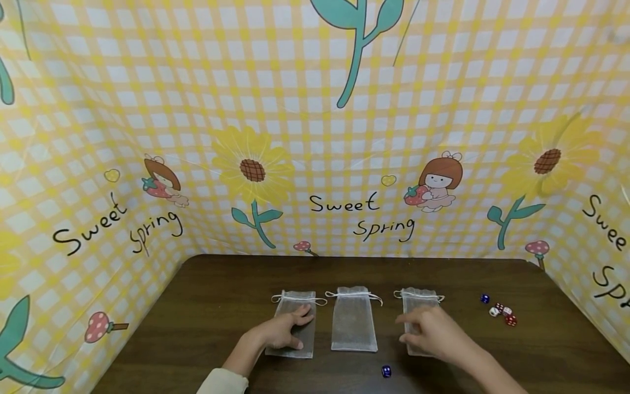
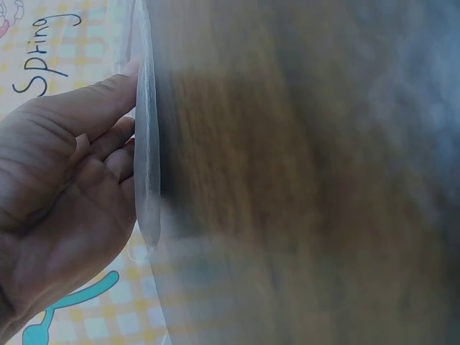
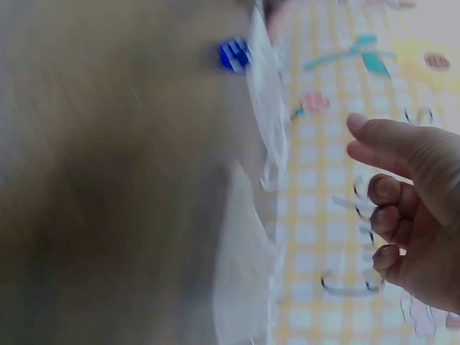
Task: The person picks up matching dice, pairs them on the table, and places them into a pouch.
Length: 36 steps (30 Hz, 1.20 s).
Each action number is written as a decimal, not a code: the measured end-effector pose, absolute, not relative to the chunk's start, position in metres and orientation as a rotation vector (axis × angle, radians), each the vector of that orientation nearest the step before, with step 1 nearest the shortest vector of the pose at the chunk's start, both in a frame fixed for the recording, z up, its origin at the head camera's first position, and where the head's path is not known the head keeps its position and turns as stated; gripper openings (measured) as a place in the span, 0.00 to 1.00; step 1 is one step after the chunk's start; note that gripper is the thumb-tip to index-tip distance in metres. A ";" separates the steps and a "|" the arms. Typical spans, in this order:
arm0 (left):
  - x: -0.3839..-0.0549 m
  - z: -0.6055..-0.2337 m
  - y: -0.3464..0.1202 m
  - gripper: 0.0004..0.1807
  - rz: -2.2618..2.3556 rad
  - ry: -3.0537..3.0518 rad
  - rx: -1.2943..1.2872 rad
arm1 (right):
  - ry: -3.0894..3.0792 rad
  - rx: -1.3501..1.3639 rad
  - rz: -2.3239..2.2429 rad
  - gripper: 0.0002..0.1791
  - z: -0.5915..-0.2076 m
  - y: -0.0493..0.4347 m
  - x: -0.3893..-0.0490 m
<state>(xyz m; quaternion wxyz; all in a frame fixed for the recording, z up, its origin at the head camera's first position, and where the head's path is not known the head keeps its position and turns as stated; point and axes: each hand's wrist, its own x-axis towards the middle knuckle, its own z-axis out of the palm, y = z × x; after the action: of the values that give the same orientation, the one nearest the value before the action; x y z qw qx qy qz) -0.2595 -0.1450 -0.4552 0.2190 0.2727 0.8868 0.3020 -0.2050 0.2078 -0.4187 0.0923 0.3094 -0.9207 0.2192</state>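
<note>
Three white sheer drawstring pouches lie flat in a row on the table. On the left pouch rests my left hand, fingers spread; in the left wrist view its fingertips touch the sheer fabric. The middle pouch lies untouched between the hands. My right hand is above the right pouch, partly covering it. Its fingers are loosely bent and hold nothing; the right wrist view shows the hand apart from the fabric. A blue die sits in front, between the middle and right pouches.
To the right on the dark wooden table lies a loose group of several dice: a blue die, a white die, a red die and others. A yellow checked cloth walls the back and sides.
</note>
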 end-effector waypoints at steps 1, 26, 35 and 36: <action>-0.260 -0.455 -0.145 0.36 0.835 2.455 0.756 | -2.742 0.865 0.669 0.15 -0.415 0.213 -0.207; -0.261 -0.458 -0.147 0.36 0.831 2.448 0.777 | -2.800 0.094 0.329 0.23 -0.429 0.336 -0.236; -0.260 -0.457 -0.148 0.36 0.852 2.444 0.783 | -2.982 -0.106 0.400 0.25 -0.440 0.354 -0.246; -0.260 -0.457 -0.148 0.36 0.853 2.445 0.785 | -2.998 -0.124 0.417 0.25 -0.440 0.355 -0.247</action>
<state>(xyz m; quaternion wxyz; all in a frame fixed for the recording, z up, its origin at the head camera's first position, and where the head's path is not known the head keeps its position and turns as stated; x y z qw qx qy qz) -0.2598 -0.1476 -0.4570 0.2162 0.2833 0.8822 0.3077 -0.2472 0.3552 -0.4401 0.0559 -0.0408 -0.9881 0.1373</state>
